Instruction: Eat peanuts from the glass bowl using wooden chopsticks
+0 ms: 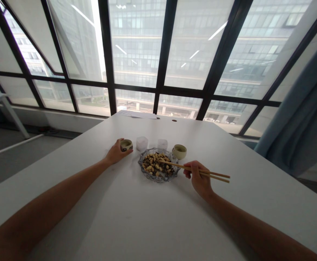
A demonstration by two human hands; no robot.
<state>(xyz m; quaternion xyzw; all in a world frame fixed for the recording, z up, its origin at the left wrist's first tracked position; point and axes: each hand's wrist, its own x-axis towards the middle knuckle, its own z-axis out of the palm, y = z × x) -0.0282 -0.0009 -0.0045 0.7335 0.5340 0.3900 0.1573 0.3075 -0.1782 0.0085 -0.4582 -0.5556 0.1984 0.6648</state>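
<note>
Left hand [116, 152], outstretched, wraps a cup [126, 145]; right hand [200, 177], angled inward, pinches chopsticks [215, 174], tips at the nuts [154, 164]!

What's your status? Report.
Left fingers on round beige ceramic cup. Right fingers holding tan wooden chopsticks, tips over scalloped clear-glass dish. Nothing visibly blocking.

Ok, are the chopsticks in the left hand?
No, the right hand holds the chopsticks, while the left hand is around a cup.
</note>
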